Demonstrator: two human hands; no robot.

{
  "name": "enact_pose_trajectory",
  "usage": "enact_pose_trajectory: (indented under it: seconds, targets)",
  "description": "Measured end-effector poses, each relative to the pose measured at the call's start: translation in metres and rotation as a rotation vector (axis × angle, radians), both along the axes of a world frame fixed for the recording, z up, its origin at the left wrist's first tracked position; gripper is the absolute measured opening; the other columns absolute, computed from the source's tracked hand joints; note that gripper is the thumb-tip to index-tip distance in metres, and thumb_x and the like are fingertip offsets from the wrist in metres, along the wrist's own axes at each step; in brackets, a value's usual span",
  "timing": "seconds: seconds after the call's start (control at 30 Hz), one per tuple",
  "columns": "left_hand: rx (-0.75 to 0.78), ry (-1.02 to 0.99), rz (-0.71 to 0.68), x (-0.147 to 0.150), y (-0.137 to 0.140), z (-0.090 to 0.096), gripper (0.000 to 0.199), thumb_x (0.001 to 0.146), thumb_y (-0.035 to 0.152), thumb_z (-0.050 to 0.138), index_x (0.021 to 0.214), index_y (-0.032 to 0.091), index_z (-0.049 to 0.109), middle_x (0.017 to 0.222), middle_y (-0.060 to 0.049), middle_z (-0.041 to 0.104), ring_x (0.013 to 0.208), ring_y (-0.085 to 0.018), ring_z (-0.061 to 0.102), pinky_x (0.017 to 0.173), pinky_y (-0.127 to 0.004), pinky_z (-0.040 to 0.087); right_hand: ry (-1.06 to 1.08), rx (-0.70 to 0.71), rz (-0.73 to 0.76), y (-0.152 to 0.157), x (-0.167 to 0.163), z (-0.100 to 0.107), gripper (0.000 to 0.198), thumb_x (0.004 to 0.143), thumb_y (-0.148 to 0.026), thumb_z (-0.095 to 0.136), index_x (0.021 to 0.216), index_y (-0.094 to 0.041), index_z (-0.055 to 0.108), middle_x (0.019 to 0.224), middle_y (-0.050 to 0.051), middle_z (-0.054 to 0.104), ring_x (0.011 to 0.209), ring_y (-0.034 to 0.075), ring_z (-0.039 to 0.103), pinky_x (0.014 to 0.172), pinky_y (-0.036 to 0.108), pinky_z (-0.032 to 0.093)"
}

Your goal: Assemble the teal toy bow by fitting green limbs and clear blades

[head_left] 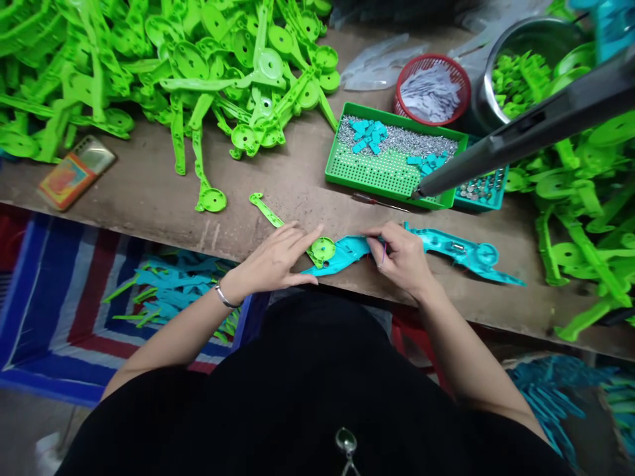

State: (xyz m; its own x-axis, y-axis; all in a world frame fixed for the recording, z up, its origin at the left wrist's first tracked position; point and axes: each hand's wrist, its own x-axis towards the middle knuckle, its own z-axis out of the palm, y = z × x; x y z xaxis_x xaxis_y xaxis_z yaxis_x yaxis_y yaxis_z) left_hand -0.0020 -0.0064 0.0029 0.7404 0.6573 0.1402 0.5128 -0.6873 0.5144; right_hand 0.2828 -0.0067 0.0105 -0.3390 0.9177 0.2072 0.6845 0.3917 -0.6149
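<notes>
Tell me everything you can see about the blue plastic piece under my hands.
The blue piece is a long, flat moulded plastic shell, turquoise, lying on the wooden bench near its front edge. Its far end carries a round ring. The left hand presses a green part against its near end; the right hand covers its middle, so that section is hidden.

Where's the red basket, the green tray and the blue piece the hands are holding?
red basket (461, 73), head view, right rim
green tray (381, 173), head view, bare perforated floor
blue piece (347, 251), head view, section between the hands
</notes>
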Motion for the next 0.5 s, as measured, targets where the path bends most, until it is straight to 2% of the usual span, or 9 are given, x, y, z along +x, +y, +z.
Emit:
enact_pose_trajectory:
  seconds: [0.1,0.2,0.33,0.5]
  targets:
    - [0.008,-0.053,0.146,0.008,-0.006,0.008,0.071,0.093,0.059,0.056,0.148,0.018,0.039,0.134,-0.017,0.059,0.127,-0.031,0.053,0.11,-0.051,0.038,0.062,-0.114,0.036,0.003,-0.015,0.021,0.019,0.093,-0.017,0.052,0.101,-0.022,0.069,0.086,0.003,0.071,0.076,0.016,0.065,0.07,0.03,0.049]
    - [0.012,-0.087,0.351,0.016,-0.011,0.016,0.038,0.098,0.047,0.052,0.123,0.018,0.057,0.112,-0.011,0.067,0.107,-0.026,0.06,0.094,-0.043,0.045,0.166,-0.261,0.126,0.007,-0.038,0.035,0.025,0.092,-0.017,0.056,0.115,-0.021,0.062,0.088,0.0,0.073,0.069,0.013,0.063,0.068,0.028,0.047]
    - [0.013,-0.088,0.433,0.018,-0.018,0.019,0.023,0.102,0.037,0.049,0.099,0.018,0.062,0.09,-0.005,0.068,0.087,-0.021,0.059,0.079,-0.036,0.041,0.228,-0.373,0.209,0.016,-0.062,0.037,0.034,0.09,-0.016,0.057,0.123,-0.019,0.054,0.087,0.0,0.073,0.067,0.012,0.062,0.066,0.026,0.044]
    - [0.099,-0.08,0.53,0.015,-0.028,0.015,0.016,0.1,0.03,0.053,0.096,0.018,0.063,0.086,-0.003,0.068,0.083,-0.02,0.059,0.077,-0.036,0.036,0.167,-0.431,0.242,0.026,-0.075,0.034,0.031,0.089,-0.017,0.057,0.12,-0.02,0.056,0.088,0.002,0.073,0.074,0.015,0.065,0.068,0.026,0.043]
